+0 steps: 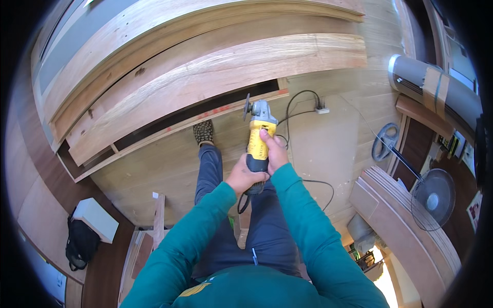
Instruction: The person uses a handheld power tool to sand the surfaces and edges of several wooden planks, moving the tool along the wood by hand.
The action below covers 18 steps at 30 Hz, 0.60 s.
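Note:
A yellow and black angle grinder (257, 141) with a grey metal head is held in front of me in both hands. Its disc (247, 108) points to the left and faces the wooden frame. My left hand (245, 174) wraps round the black rear part of the grinder. Higher up on the yellow body, my right hand (276, 150) is closed, with the thumb lying near the switch. The grinder's head is close to the red-marked front edge of the long wooden frame (221, 110), whose boards run across the far side.
A black cord runs to a white socket block (322, 110) on the floor. To the right stand a fan (433, 200), stacked boards (390, 220) and a grey roll (436, 87). A white box (96, 219) and black backpack (82, 244) lie at left. My shoe (203, 131) touches the frame's edge.

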Tool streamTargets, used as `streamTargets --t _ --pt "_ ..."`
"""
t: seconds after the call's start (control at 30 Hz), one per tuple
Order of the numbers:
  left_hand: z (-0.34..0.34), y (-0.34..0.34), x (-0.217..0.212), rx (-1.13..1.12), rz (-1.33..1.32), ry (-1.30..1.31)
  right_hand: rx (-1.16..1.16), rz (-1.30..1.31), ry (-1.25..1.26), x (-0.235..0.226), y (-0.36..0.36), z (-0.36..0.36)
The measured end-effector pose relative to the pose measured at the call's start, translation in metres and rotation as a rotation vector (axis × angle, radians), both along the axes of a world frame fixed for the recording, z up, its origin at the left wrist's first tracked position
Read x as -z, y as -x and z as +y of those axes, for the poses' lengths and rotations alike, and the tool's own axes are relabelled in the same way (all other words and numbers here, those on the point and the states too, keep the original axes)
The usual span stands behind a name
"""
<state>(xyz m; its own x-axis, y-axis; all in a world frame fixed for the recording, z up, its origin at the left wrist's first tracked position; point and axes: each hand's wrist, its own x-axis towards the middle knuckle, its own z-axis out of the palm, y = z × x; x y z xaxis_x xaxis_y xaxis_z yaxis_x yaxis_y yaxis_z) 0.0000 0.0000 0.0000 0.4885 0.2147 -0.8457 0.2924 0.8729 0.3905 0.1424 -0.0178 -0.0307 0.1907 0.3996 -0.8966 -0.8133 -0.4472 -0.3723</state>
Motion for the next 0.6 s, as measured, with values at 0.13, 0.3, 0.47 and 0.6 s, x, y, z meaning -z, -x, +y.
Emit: streamTargets --t 0.13,0.3,0.47,0.6 --pt "-0.011 0.0 -0.01 0.053 0.096 -0.127 -0.138 -0.202 0.153 0.004 0.009 -0.018" --pt "-0.006 0.004 -0.003 0.203 0.18 -0.209 -0.257 -0.393 0.205 0.008 0.01 -0.01" --pt "-0.019 0.005 0.008 0.143 0.155 -0.146 -0.182 -0.336 0.232 0.019 0.011 -0.012" --pt "-0.008 0.001 -0.002 0.171 0.159 -0.173 -0.168 -0.283 0.221 0.018 0.008 -0.009"
